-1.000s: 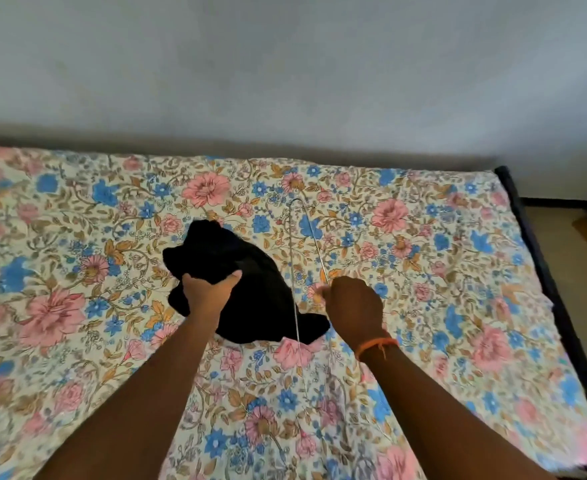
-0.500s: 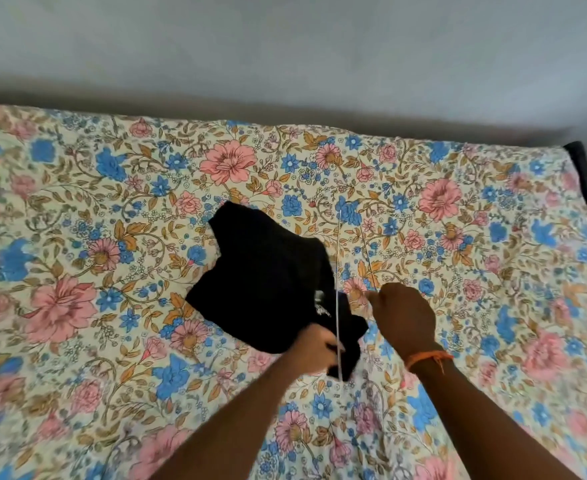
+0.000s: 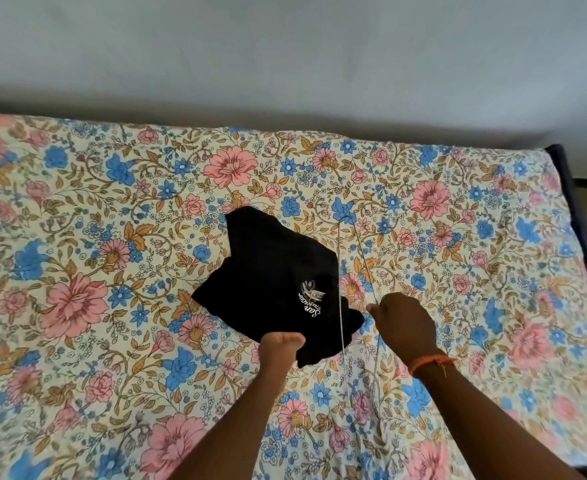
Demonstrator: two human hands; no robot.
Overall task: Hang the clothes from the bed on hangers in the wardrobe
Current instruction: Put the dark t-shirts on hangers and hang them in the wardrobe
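A black T-shirt (image 3: 267, 271) with a small white logo lies crumpled on the floral bedsheet (image 3: 94, 237). My left hand (image 3: 280, 346) grips the shirt's near edge. A thin metal wire hanger (image 3: 339, 271) stands just right of the shirt, its lower wire crossing the shirt's right side. My right hand (image 3: 404, 323) is closed on the hanger's other wire, right of the shirt. An orange thread band circles my right wrist. The wardrobe is out of view.
The bed fills most of the view and runs up to a plain pale wall (image 3: 285, 57) behind it. A dark bed frame edge (image 3: 576, 209) shows at the right, with bare floor beyond it.
My left hand let go of the shirt's middle and took its near edge. The shirt shifted so its logo shows. My right hand kept hold of the hanger.
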